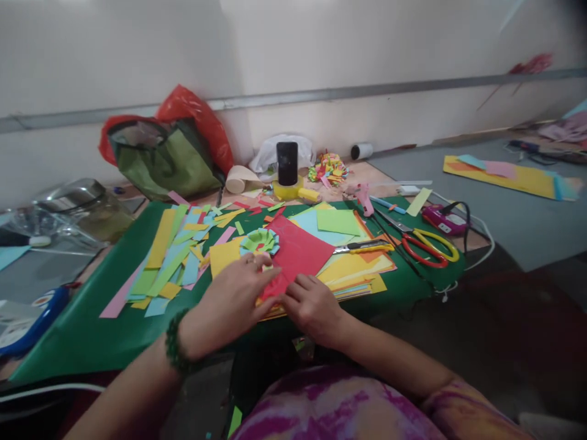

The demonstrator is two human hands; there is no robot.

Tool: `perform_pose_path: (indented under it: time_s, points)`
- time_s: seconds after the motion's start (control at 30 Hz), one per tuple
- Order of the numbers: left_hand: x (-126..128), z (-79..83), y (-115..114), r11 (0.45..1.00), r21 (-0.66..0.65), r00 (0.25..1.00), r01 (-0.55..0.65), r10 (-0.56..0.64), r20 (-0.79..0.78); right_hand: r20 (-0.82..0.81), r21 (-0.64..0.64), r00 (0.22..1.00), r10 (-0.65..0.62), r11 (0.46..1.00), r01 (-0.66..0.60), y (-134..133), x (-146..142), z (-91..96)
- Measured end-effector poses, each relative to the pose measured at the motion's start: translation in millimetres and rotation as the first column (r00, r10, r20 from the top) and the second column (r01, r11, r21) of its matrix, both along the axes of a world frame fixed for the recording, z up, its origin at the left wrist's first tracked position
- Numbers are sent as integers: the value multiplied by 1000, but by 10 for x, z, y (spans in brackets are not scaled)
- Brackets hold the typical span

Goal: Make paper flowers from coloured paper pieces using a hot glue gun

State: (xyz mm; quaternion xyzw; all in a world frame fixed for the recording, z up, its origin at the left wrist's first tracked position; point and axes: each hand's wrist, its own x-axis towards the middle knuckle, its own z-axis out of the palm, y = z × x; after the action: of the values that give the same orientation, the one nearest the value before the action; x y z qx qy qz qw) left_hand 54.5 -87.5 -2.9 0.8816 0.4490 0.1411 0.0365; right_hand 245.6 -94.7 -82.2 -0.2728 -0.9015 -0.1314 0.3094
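A square red paper sheet (pixel 300 247) lies turned cornerwise on a pile of coloured paper in front of me. My left hand (pixel 229 305) rests on its left side, fingers stretched out and thumb apart, a green beaded bracelet at the wrist. At the sheet's near corner, my right hand (pixel 316 311) has its fingers curled and closed on the paper; the fingertips are partly hidden. Just beyond my left fingers sits a green and blue paper rosette (pixel 260 241), beside a yellow sheet (pixel 222 256). A yellow box cutter (pixel 364 246) lies at the red sheet's right corner.
Cut paper strips (pixel 172 256) cover the left of the green cloth (pixel 92 342). To the right lie scissors (pixel 424 244) and a pink glue gun (pixel 365 200) with its cord. A phone (pixel 287 164) stands behind, near a bag (pixel 165 156) and a glass jar (pixel 87 211).
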Motion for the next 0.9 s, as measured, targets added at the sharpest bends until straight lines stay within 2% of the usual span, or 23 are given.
perform_pose_path:
  time_s: [0.07, 0.13, 0.23, 0.33, 0.47, 0.57, 0.73, 0.9]
  points:
    - [44, -140, -235, 997, 66, 999, -35, 36, -14, 14, -24, 1000, 19, 1000, -18, 27, -36, -23]
    - [63, -324, -374, 989, 134, 998, -66, 62, 33, 11, -60, 1000, 14, 998, -13, 66, -1, -24]
    - [125, -576, -424, 967, 184, 981, -178, 159, 114, 6, -89, 999, -35, 995, 35, 158, 124, 14]
    - [259, -712, -383, 939, 227, 964, -259, 238, 116, 90, -68, 995, -36, 997, 42, 238, 205, 60]
    - [348, -742, -344, 921, 273, 960, -279, 278, 44, 119, -10, 993, 13, 1000, -12, 243, 193, 76]
    - [247, -755, -362, 900, 313, 951, -304, 305, 45, 108, -23, 994, 15, 1000, -13, 272, 254, 62]
    - [-15, -806, -389, 873, 320, 930, -368, 356, 96, 123, -178, 992, 26, 984, -4, 499, 550, 43]
    - [24, -749, -387, 906, 238, 936, -350, 346, 59, -23, -319, 994, 106, 942, -108, 597, 671, 98]
